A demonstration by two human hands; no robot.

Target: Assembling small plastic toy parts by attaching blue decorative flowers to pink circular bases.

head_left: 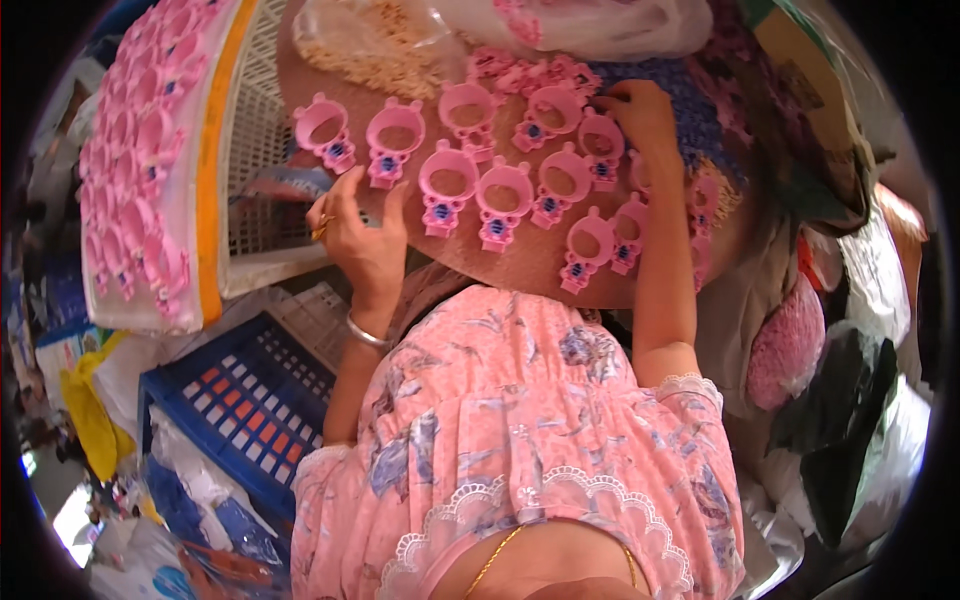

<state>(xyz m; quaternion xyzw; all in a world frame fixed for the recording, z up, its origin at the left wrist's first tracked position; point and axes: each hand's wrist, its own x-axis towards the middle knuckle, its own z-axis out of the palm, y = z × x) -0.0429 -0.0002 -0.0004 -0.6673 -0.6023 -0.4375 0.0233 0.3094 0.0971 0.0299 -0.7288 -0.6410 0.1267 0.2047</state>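
Several pink plastic ring-shaped toy pieces (503, 190) with little ears, most with a blue bit on the lower part, are spread over a brown work surface (520, 262). My left hand (362, 240), with a ring on one finger, is by the surface's left edge. Its thumb and fingers are apart and nothing shows between them. Just above it lie two more of the pink pieces (395, 140). My right hand (640, 118) is at the far right part of the surface, beside a heap of small blue parts (655, 80). Its fingers are bent together; whatever they grip is hidden.
At the far side are a heap of small pink parts (530, 72) and cream-coloured bits in a clear bag (375, 50). A white basket (270, 110) stands left, beside a tray packed with pink pieces (140, 180). A blue crate (250, 395) sits lower left; bags crowd the right.
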